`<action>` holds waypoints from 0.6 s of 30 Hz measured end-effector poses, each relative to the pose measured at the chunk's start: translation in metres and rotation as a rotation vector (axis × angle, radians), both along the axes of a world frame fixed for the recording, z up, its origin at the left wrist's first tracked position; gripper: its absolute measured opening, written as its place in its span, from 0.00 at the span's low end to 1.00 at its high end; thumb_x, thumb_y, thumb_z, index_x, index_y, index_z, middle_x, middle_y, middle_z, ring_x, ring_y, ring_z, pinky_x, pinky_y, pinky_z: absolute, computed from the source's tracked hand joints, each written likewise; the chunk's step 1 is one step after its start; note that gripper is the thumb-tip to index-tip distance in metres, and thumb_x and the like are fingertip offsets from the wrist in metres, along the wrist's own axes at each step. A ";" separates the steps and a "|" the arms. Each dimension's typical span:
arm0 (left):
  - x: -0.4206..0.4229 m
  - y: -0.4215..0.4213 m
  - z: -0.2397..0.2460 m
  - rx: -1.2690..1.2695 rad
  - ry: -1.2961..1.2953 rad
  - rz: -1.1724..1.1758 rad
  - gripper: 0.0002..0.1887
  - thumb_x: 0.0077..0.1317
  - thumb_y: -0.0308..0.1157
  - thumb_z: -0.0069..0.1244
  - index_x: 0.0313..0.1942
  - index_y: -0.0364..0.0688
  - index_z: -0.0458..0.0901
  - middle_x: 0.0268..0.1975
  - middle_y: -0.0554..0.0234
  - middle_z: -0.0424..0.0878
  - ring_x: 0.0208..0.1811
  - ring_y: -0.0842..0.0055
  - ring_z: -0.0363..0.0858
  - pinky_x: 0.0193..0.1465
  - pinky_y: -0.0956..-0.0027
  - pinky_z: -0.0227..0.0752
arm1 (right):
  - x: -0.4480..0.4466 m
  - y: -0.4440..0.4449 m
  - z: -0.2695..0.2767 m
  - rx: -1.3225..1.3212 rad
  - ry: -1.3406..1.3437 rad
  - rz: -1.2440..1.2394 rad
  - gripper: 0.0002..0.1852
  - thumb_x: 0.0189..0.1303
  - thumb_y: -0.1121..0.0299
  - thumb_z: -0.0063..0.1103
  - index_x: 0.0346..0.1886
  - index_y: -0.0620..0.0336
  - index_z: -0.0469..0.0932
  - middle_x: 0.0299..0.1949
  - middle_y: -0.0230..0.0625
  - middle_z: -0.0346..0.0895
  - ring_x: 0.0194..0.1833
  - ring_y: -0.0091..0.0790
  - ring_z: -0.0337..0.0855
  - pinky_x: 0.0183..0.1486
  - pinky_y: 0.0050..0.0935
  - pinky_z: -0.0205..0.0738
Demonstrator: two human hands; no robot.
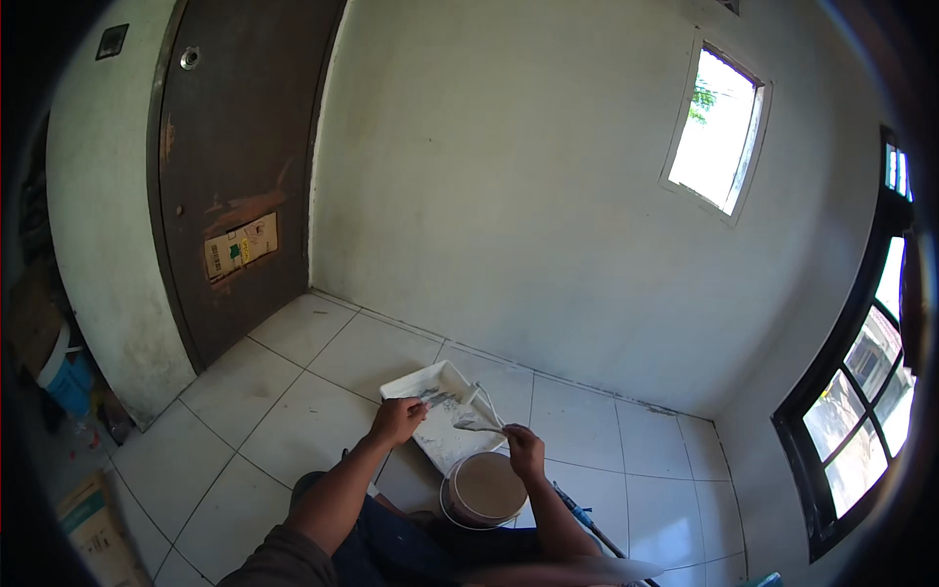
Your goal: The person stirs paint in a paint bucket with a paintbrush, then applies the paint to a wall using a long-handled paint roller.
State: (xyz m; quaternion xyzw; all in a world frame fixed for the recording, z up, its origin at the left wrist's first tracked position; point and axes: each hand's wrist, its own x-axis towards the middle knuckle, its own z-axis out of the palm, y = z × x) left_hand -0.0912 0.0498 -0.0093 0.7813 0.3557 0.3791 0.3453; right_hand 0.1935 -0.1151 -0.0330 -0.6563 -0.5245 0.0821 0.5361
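Observation:
My left hand (400, 421) grips a thin, grey-smeared scraper-like tool (439, 399) above a white paint tray (412, 381). Pinched in my right hand (525, 449) is a small spoon-like or spatula-like tool (475, 425), its grey end pointing left over the tray. Whitish and grey smears cover the tray floor. A small white paint roller (469, 394) with a wire frame rests at the tray's right side. Close to my right wrist stands a round tub (488, 486) with a beige top; whether that is a lid or its contents I cannot tell.
A pole with a blue part (576, 510) lies right of the tub. Behind the tray rises a pale wall (499, 220). A brown door (242, 132) bears a cardboard patch (242, 246). At left are a blue-and-white bucket (67, 378) and cardboard (103, 532); a barred window (855, 396) is right.

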 end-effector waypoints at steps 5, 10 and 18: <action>-0.002 -0.002 -0.003 -0.014 0.044 0.010 0.20 0.75 0.47 0.57 0.41 0.36 0.89 0.34 0.55 0.93 0.37 0.64 0.93 0.43 0.63 0.83 | 0.012 0.001 0.011 -0.031 0.147 -0.010 0.11 0.69 0.72 0.65 0.49 0.66 0.89 0.42 0.41 0.91 0.44 0.29 0.89 0.48 0.29 0.80; 0.002 -0.002 -0.005 0.007 0.042 -0.001 0.17 0.75 0.42 0.58 0.41 0.33 0.89 0.32 0.55 0.92 0.34 0.72 0.92 0.41 0.67 0.82 | 0.034 -0.003 0.015 0.048 0.587 0.109 0.14 0.67 0.77 0.67 0.53 0.74 0.84 0.46 0.45 0.88 0.50 0.34 0.89 0.55 0.27 0.82; 0.007 -0.004 -0.002 -0.041 0.051 -0.028 0.17 0.76 0.42 0.56 0.42 0.34 0.89 0.32 0.58 0.92 0.34 0.74 0.91 0.42 0.68 0.82 | 0.038 0.001 0.002 0.154 1.123 0.078 0.17 0.70 0.79 0.63 0.59 0.78 0.76 0.49 0.49 0.84 0.51 0.43 0.90 0.60 0.30 0.87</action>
